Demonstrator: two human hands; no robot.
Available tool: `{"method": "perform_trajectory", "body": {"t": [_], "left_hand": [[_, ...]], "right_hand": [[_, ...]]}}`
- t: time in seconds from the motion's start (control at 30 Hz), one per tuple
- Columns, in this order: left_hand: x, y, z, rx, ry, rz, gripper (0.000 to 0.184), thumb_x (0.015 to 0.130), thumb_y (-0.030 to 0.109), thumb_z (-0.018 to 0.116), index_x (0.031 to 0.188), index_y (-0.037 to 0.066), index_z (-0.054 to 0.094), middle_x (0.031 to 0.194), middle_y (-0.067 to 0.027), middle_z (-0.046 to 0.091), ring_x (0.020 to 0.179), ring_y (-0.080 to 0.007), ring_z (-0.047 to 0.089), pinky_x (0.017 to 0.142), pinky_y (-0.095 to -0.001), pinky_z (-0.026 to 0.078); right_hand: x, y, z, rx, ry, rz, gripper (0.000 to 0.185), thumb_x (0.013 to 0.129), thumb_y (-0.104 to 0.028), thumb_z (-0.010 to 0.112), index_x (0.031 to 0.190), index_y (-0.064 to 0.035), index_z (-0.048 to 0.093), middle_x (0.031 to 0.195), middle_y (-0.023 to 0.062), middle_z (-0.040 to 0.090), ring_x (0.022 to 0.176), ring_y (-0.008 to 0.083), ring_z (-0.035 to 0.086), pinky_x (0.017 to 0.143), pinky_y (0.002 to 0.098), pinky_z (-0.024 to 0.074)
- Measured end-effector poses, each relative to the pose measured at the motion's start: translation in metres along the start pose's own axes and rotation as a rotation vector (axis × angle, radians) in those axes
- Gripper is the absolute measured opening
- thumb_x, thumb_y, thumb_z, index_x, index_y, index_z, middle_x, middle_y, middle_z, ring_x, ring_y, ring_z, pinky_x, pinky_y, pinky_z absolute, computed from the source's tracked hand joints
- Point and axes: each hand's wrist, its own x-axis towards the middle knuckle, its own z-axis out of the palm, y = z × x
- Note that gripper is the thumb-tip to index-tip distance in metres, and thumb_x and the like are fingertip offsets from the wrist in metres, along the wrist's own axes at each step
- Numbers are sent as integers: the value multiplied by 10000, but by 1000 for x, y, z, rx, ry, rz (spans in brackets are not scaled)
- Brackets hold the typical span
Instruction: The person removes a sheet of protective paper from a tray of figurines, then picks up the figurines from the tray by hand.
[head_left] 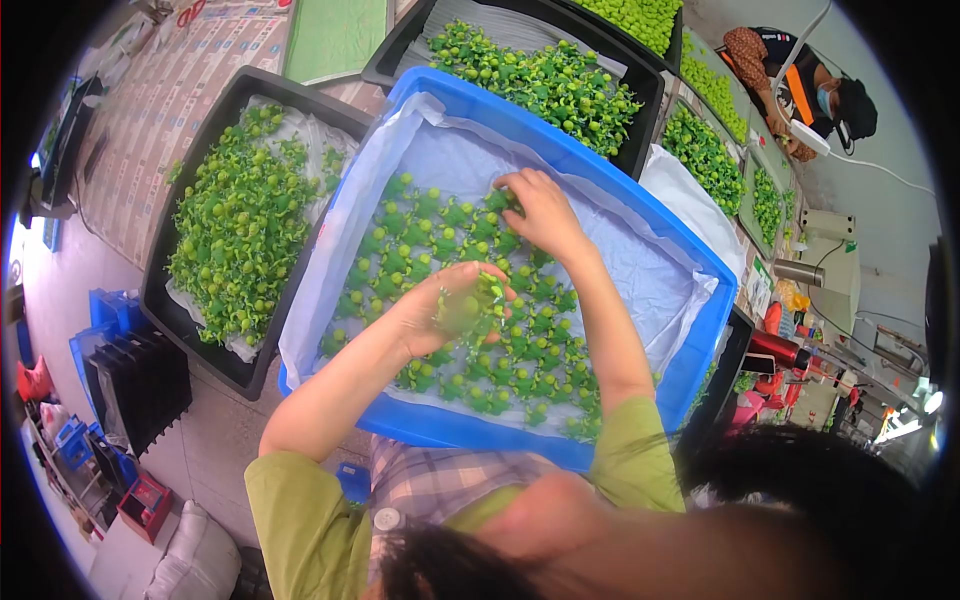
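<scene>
A blue tray (490, 95) lined with pale sheeting (630, 255) lies in front of me. Spread over the liner in loose rows are many small green pieces (410, 240) with round yellow-green tops; their exact kind is unclear. My left hand (440, 312), palm turned up and fingers curled, cups a handful of the same green pieces (485, 300), blurred by motion. Farther back, my right hand (543, 212) reaches down at the upper edge of the rows. Its fingertips are closed on a green piece (510, 212) at the liner, partly hidden by the fingers.
Black trays heaped with green pieces stand left (245, 220) and behind (530, 80) the blue tray. More trays (705, 150) line the right side. A masked co-worker (800, 85) sits at the far right. Black crates (135, 375) stand on the floor at left.
</scene>
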Motion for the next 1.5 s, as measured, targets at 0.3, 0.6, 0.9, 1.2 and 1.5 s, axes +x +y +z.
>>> {"method": "perform_trajectory", "body": {"t": [0.3,0.6,0.9,1.2,1.5], "left_hand": [[2,-1,0,-87,-26,86,354,787,399,539,1002,118,532,1147,-136,476,902,-257,539,678,-419,494],[-2,1,2,-137,-74,189,386,764,424,565,1015,132,541,1177,-73,451,1115,-335,413,731,-464,452],[-5,1,-1,-171,-164,147,394,745,440,580,1000,142,540,1151,-57,461,1104,-347,420,717,-467,449],[-6,0,0,-146,-157,134,392,771,427,550,1004,113,528,1115,-80,479,1052,-321,460,709,-452,462],[-4,-2,1,-91,-112,114,401,784,433,528,1020,108,518,1105,-109,488,993,-282,496,722,-441,464]], "right_hand": [[-24,-15,-33,761,89,43,310,671,-92,577,974,-48,524,932,39,511,873,153,510,789,275,401],[-60,-52,-49,697,219,-37,318,650,-56,602,955,-42,514,915,57,515,868,167,506,791,279,395],[-79,-72,-47,349,376,-113,392,585,-20,628,959,-57,516,907,100,501,833,253,493,740,335,401],[-89,-79,-43,514,332,-2,391,592,-22,637,966,-50,528,870,85,492,773,208,497,695,299,405],[-98,-93,-42,230,427,-97,345,593,-69,673,920,-76,563,833,78,493,714,247,480,643,333,388]]}}
